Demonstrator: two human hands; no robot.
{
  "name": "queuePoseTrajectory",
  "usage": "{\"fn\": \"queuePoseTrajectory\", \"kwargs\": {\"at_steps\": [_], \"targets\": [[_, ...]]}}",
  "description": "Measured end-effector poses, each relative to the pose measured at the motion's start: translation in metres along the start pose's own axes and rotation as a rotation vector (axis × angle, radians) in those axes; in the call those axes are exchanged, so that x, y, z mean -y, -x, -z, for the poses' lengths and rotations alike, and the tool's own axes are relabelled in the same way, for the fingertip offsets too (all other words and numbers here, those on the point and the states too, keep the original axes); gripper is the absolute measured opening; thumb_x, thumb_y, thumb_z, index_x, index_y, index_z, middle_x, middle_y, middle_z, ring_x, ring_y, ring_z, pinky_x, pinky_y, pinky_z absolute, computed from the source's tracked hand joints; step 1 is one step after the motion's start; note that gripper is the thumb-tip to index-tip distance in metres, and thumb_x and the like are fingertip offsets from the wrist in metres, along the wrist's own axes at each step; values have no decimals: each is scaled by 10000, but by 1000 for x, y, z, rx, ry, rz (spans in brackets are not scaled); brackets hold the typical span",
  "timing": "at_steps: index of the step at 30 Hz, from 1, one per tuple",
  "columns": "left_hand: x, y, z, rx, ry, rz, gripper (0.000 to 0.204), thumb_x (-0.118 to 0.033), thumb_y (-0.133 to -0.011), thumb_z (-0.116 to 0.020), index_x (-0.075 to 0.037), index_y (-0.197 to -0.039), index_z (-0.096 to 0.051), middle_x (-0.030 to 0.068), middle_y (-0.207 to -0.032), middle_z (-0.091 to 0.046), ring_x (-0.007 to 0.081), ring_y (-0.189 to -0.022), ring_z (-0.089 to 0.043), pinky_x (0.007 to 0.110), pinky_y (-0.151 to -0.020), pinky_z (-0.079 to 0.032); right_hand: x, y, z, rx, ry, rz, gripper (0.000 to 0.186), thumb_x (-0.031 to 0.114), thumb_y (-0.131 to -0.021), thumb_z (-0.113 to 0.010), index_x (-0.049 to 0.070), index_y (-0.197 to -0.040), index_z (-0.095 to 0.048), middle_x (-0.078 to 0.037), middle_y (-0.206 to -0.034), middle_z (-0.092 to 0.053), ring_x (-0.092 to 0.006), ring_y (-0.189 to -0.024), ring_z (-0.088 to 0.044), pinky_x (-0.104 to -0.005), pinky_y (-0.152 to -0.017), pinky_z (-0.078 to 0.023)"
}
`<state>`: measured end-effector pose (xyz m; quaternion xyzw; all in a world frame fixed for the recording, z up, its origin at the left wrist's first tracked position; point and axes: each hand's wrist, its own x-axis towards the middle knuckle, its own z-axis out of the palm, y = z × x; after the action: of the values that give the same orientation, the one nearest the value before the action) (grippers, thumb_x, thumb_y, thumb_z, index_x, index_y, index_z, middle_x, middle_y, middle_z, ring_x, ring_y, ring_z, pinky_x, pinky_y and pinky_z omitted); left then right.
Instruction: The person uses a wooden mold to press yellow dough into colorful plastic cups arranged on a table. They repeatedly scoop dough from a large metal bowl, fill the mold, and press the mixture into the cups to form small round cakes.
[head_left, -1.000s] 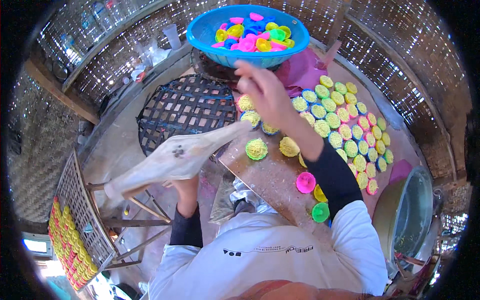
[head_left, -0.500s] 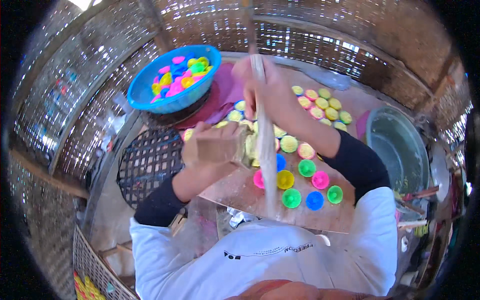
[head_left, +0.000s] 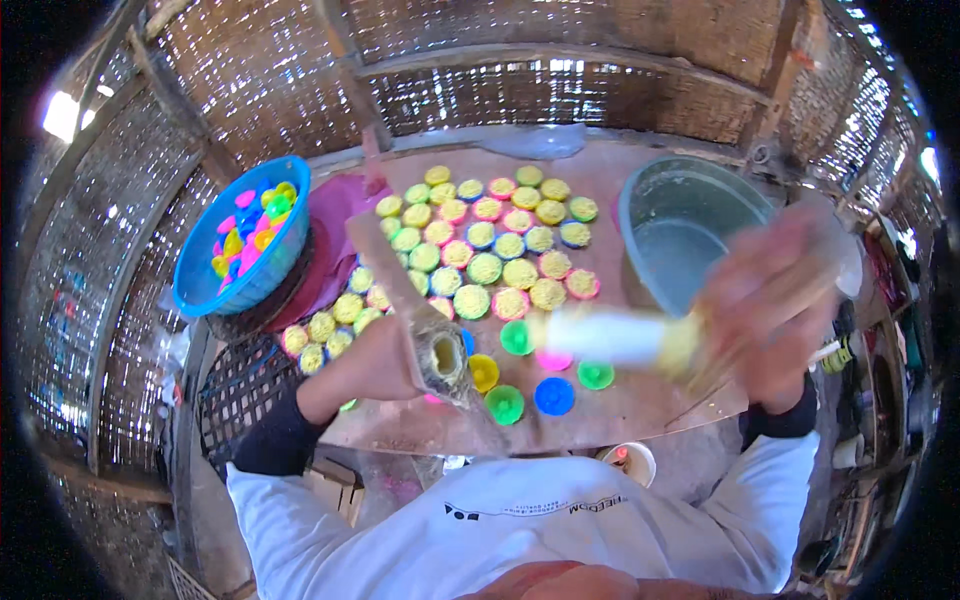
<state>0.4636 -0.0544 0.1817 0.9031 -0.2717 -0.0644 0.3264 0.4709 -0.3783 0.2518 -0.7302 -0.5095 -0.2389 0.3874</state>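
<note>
My left hand is wrapped round a long wooden press body, whose round hollow end faces up over the table. Off to the right, my right hand is smeared by motion but grips the plunger, a white cylinder with a yellowish crumbly-looking tip. Beneath and between the hands stand small empty cups, among them a yellow cup, a green cup and a blue cup. Beyond them, many cups filled with pale yellow shreds cover the board in rows.
A blue basin of colourful empty cups stands at the left on a purple cloth. At the right sits a large grey-green tub. A black woven rack lies by my left forearm. Woven walls enclose the table.
The hands have drawn apart: my right hand swung right with the plunger, now out of the press body. The left hand has turned the body, showing its hollow end. The view shifted right.
</note>
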Motion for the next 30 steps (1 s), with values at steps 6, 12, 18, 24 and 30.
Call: {"fn": "queuePoseTrajectory", "kwargs": {"at_steps": [6, 12, 18, 24, 30], "targets": [[-31, -100, -69, 177, 1007, -493, 509, -161, -647, -774, -65, -1094, -551, 62, -1072, -571, 145, -895, -563, 293, -842, -448, -93, 14, 72, -1221, -929, -83, 103, 85, -794, -444, 104, -698, -410, -9, -509, -369, -142, -451, -397, -283, -484, -372], [-96, -198, -80, -1160, 685, -879, 458, -298, -889, -502, -29, -1232, -360, 116, -1021, -509, 239, -924, -527, 376, -822, -478, -112, 52, 38, -724, -753, -747, 234, 278, -869, -506, 61, -827, -583, -100, -749, -633, -221, -740, -609, -329, -705, -484], [-80, -238, -122, -1011, 864, -675, 511, -271, -817, -590, -56, -1235, -389, 99, -1124, -462, 212, -1034, -477, 352, -859, -458, -117, 162, 101, 913, 913, -983, 276, 330, -765, -594, 66, -824, -651, -106, -849, -641, -249, -884, -596, -405, -766, -414], [-13, -267, -193, -824, 544, -437, 419, -167, -753, -663, -28, -1118, -510, 65, -1015, -475, 171, -941, -491, 302, -823, -447, -140, 188, 122, 1387, 1117, -804, 150, 217, -751, -577, 123, -792, -686, -73, -818, -660, -229, -800, -625, -404, -656, -376], [-91, -245, -188, -844, 372, -344, 408, -98, -690, -718, -66, -1069, -570, 49, -975, -444, 172, -957, -479, 315, -828, -441, -134, 181, 135, 1470, 953, -748, 143, 185, -759, -580, 128, -831, -690, -44, -821, -676, -221, -726, -647, -388, -547, -434]]}}
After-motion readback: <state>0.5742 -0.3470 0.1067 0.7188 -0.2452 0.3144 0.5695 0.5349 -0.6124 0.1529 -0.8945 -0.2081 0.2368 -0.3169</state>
